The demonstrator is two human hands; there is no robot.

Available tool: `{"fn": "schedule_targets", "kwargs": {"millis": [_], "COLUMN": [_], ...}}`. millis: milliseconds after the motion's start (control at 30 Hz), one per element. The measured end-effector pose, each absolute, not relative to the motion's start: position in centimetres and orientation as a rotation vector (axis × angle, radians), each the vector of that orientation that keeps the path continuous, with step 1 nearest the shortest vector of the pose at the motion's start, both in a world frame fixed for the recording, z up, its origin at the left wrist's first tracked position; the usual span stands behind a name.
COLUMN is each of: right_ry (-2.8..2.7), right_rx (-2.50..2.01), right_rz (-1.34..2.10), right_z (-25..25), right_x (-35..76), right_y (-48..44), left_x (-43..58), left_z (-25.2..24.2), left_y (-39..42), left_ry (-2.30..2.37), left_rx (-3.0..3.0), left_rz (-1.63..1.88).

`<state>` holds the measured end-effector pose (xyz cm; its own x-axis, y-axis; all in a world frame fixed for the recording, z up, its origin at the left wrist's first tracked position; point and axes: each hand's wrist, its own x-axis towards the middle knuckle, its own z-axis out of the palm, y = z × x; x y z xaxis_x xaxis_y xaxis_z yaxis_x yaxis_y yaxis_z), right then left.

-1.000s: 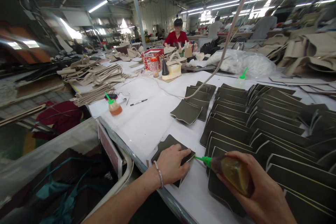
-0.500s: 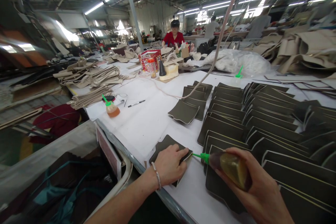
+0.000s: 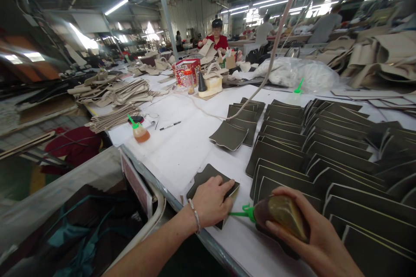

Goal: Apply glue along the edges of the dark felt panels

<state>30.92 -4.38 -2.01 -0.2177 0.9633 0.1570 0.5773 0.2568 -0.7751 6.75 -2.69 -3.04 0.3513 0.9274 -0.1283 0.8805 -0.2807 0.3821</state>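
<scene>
My left hand (image 3: 212, 199) lies on a dark grey leather piece (image 3: 203, 176) at the table's near edge. Its index finger is stretched toward the piece's right corner, and the thumb rests by the near side. In my right hand (image 3: 320, 229) is a squeeze bottle (image 3: 281, 214) of amber liquid, tipped on its side. The bottle's green nozzle (image 3: 242, 211) points left, its tip at the right edge of the leather piece, close to my left thumb. Right of it, overlapping rows of similar dark pieces (image 3: 279, 156) spread over the white tabletop.
A second amber bottle (image 3: 141, 133) with a green spout stands left, near a pen (image 3: 170, 125). Stacks of beige pieces (image 3: 130, 95) lie behind it. A hose (image 3: 273, 52) hangs across the table. A person in red (image 3: 216, 43) works beyond a red box (image 3: 186, 72).
The bottle's nozzle has moved toward me and left along the piece's right edge, from its far corner to beside my thumb. My left hand stays on the piece.
</scene>
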Motion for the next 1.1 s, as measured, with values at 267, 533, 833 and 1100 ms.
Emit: {"fn": "schedule_targets", "kwargs": {"millis": [267, 533, 833, 1100], "right_ry": [-1.818, -1.785, -1.747, -1.784], "right_rx": [-1.443, -1.408, -1.364, -1.337], "right_rz": [0.877, 0.947, 1.078, 1.151], "right_z": [-1.9, -2.1, -2.5, -2.3], "right_x": [30.6, 30.7, 30.5, 30.6], "right_y": [-5.1, -5.8, -6.3, -6.2], "left_x": [6.7, 6.8, 6.8, 6.9], "left_z": [-3.0, -3.0, -2.9, -3.1], "left_y": [-2.8, -2.8, -2.8, -2.9], "left_ry": [1.586, 1.585, 1.59, 1.593], "left_rx": [2.237, 2.253, 2.245, 2.252], "left_rz": [0.184, 0.167, 0.169, 0.176]}}
